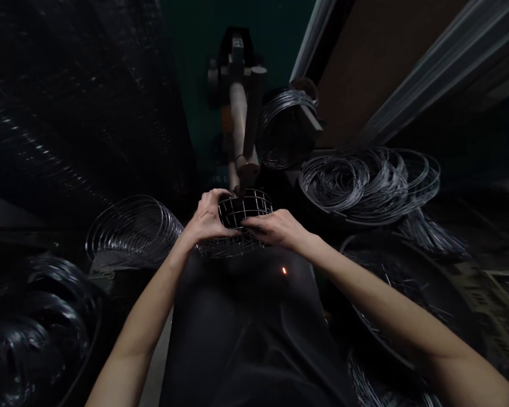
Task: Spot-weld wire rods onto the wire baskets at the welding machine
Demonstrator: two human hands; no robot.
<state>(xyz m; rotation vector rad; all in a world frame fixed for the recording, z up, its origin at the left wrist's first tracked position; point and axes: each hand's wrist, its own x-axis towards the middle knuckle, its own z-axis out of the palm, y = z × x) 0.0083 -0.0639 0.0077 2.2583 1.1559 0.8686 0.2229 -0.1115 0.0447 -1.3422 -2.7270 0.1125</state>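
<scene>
A small round wire mesh basket [244, 217] sits in front of me under the copper-coloured arm of a welding machine [239, 121]. My left hand [207, 217] grips the basket's left rim with curled fingers. On the basket's right side my right hand [276, 227] holds the rim, fingers pressed on the wire. The arm's tip [246, 169] meets the basket's far rim. A small orange spark [284, 271] glows on the dark apron over my lap.
Stacks of wire rings lie all around: a fanned row at the left [136, 226], a loose pile at the right [365, 181], a bundle behind the machine [286, 127]. Dark round tubs of wire stand at lower left [29, 328] and lower right [402, 294].
</scene>
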